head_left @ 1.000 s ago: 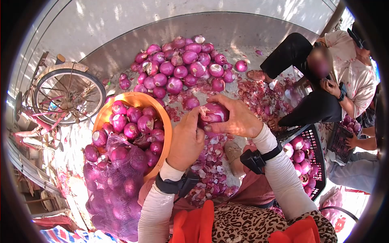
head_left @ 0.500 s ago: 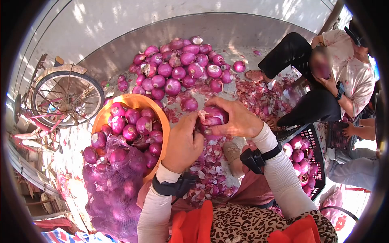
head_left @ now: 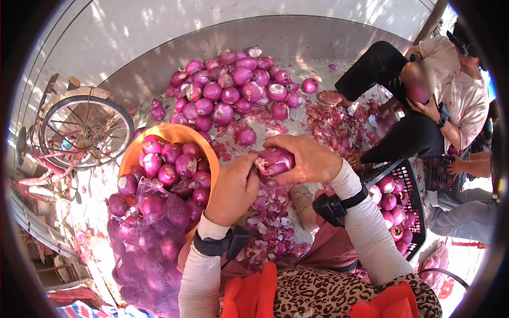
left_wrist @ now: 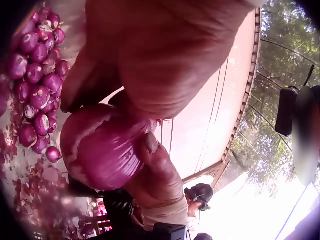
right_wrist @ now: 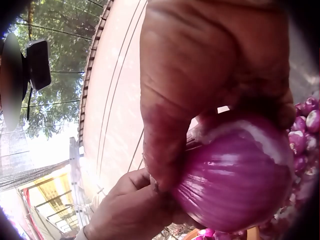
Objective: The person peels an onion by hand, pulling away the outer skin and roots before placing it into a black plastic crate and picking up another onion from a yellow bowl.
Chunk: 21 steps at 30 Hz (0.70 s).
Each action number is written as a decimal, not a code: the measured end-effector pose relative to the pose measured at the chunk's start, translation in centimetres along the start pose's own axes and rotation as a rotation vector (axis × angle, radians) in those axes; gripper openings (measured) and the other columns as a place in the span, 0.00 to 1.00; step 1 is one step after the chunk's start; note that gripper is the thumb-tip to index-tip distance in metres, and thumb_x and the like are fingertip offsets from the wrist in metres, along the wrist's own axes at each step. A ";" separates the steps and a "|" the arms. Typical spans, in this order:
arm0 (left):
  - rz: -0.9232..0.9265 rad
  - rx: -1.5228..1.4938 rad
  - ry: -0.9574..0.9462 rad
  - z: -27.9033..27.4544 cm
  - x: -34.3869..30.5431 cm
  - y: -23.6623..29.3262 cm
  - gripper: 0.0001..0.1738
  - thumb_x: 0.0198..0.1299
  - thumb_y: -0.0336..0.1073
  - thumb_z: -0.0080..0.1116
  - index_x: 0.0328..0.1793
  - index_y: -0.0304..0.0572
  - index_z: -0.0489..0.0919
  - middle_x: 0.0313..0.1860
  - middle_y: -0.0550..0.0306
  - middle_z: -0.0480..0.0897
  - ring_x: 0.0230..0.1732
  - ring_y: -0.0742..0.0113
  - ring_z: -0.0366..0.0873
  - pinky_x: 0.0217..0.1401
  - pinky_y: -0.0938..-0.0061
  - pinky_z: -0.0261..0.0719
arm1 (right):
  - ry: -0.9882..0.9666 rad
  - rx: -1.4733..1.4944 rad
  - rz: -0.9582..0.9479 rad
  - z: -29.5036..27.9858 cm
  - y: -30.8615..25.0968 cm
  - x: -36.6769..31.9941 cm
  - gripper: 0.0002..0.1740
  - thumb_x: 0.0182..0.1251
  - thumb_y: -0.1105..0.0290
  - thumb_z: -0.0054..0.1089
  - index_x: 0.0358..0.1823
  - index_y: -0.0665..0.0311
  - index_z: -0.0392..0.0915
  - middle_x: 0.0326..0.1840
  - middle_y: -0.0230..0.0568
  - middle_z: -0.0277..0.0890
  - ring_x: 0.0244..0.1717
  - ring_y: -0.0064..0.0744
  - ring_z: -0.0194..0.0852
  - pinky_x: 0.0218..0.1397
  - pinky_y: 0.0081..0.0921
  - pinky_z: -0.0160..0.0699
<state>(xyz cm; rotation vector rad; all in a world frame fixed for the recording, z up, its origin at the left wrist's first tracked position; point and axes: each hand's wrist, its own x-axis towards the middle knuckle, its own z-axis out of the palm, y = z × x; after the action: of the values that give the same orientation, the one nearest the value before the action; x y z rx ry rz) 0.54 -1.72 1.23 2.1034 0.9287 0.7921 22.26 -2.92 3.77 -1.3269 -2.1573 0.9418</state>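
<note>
Between my two hands is a red onion (head_left: 277,160), its dry, pale papery end turned toward the left hand in the head view. My right hand (head_left: 313,159) grips its body, thumb on the near side and fingers over the far side. Fingers of my left hand (head_left: 232,191) pinch at the papery end. The left wrist view has the onion's (left_wrist: 100,147) glossy purple side, with a pale streak, below the left palm; the right thumb presses on it. From the right wrist, the onion (right_wrist: 240,172) fills the lower right, and the left hand (right_wrist: 135,207) meets its end.
An orange tub (head_left: 214,164) of onions stands at the left behind a purple mesh sack (head_left: 146,259). An onion pile (head_left: 230,87) lies ahead, with loose skins (head_left: 273,228) below. At right are a black crate (head_left: 419,212) and a seated person (head_left: 450,95); a bicycle wheel (head_left: 87,130) is far left.
My left hand has shifted slightly left, its fingers still at the onion's papery end. The onion has turned a little in my right hand. The seated person's hand has come up under an onion.
</note>
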 end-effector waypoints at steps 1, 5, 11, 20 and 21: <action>0.003 0.000 -0.012 -0.2 0.1 0.0 0.18 0.52 0.23 0.50 0.52 0.30 0.75 0.43 0.38 0.79 0.44 0.44 0.79 0.47 0.66 0.76 | 0.002 -0.002 0.004 0.0 -0.1 0.0 0.42 0.48 0.50 0.73 0.60 0.67 0.68 0.55 0.54 0.75 0.55 0.52 0.75 0.57 0.38 0.73; 0.048 -0.180 -0.008 -0.7 0.2 0.8 0.20 0.53 0.23 0.51 0.55 0.29 0.75 0.43 0.40 0.79 0.44 0.49 0.80 0.47 0.68 0.77 | 0.063 -0.030 -0.019 -0.2 0.1 -0.1 0.42 0.48 0.52 0.74 0.61 0.68 0.67 0.55 0.54 0.75 0.56 0.52 0.75 0.58 0.37 0.73; -0.007 -0.167 -0.070 -0.9 0.2 1.3 0.22 0.52 0.25 0.53 0.55 0.28 0.74 0.44 0.41 0.79 0.45 0.50 0.80 0.51 0.68 0.75 | 0.074 0.006 -0.022 -0.1 0.1 -0.2 0.39 0.48 0.56 0.73 0.59 0.69 0.69 0.53 0.56 0.76 0.55 0.52 0.76 0.59 0.38 0.73; 0.039 -0.121 -0.072 -1.2 0.2 1.0 0.18 0.54 0.24 0.54 0.52 0.29 0.75 0.42 0.40 0.79 0.45 0.45 0.79 0.50 0.65 0.75 | 0.044 -0.006 -0.023 -0.3 0.1 -0.2 0.42 0.47 0.53 0.75 0.61 0.66 0.68 0.55 0.52 0.76 0.56 0.49 0.77 0.57 0.36 0.74; 0.051 -0.120 -0.063 -1.2 0.2 1.0 0.18 0.54 0.24 0.54 0.52 0.29 0.75 0.43 0.40 0.79 0.45 0.46 0.79 0.50 0.65 0.75 | 0.056 0.004 -0.033 -0.2 0.1 -0.2 0.41 0.47 0.53 0.75 0.59 0.67 0.68 0.53 0.53 0.77 0.54 0.50 0.77 0.56 0.37 0.75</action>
<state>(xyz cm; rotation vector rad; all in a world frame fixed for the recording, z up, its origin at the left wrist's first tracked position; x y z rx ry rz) 0.16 -1.68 2.72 2.0428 0.7777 0.7832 22.57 -2.97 3.86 -1.2968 -2.1273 0.8861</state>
